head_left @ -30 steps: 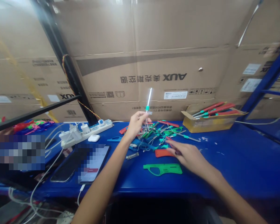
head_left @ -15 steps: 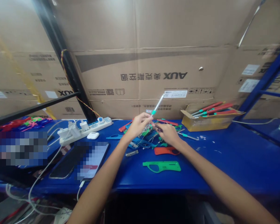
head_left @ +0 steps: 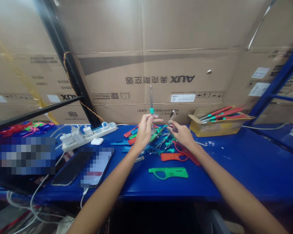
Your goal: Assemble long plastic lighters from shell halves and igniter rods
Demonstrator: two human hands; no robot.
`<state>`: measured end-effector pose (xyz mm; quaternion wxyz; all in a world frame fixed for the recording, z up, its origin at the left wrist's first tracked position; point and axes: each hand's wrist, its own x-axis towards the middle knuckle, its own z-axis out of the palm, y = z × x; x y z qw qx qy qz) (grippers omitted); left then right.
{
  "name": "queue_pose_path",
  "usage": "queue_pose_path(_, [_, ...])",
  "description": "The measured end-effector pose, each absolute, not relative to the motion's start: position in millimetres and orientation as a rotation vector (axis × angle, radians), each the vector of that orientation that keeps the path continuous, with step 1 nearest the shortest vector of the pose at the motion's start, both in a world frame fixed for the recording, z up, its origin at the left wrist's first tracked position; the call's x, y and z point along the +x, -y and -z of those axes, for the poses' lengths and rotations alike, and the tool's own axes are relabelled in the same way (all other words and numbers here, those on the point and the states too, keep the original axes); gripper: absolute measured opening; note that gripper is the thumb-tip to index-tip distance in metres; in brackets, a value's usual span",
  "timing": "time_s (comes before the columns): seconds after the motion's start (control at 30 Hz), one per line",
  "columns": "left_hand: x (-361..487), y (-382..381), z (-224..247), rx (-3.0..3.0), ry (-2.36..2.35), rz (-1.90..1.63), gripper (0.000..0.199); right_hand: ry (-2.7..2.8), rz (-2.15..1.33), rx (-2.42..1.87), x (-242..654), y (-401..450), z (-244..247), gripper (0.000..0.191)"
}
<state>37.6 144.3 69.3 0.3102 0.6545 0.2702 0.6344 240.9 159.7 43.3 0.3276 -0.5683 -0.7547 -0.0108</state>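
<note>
My left hand [head_left: 145, 130] is closed on a metal tube with a green collar [head_left: 151, 100], which stands upright above the fingers. To the right, my right hand [head_left: 182, 132] pinches small dark parts with a white wire [head_left: 173, 114]; their exact shape is too small to tell. Between and below both hands lies a pile of coloured plastic parts and wires [head_left: 158, 138]. An orange handle shell [head_left: 171, 157] and a red one [head_left: 189, 152] lie near my right wrist. Closer to the front, a green handle shell [head_left: 169, 173] lies flat on the blue table [head_left: 136, 187].
A cardboard box [head_left: 217, 129] at the back right holds red and green lighter-like pieces. On the left are a power strip [head_left: 97, 132], a white case [head_left: 97, 141] and two phones [head_left: 72, 169]. Large cardboard [head_left: 112, 71] stands behind the table.
My hands have moved apart. The metal tube has shifted left and turned from slanted to upright. Small dark parts and a wire now show at my right hand, and the red shell is more visible.
</note>
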Motion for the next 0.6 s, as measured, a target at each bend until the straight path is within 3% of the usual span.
queue_pose_path(0.33, [50.5, -142.3, -68.8, 1.586, -0.658, -1.647, 0.036, 2.02, -0.106, -1.266, 233.3, -146.6, -37.9, 0.044])
queue_pose_path(0.43, [49.9, -140.7, -69.2, 1.593, -0.647, -1.644, 0.034, 1.971, -0.155, -1.138, 231.6, -140.7, -44.2, 0.036])
queue_pose_path(0.6, [49.3, -141.6, -66.1, 1.635, -0.675, -1.633, 0.028, 1.871, -0.255, -0.947, 226.5, -127.4, -53.8, 0.038])
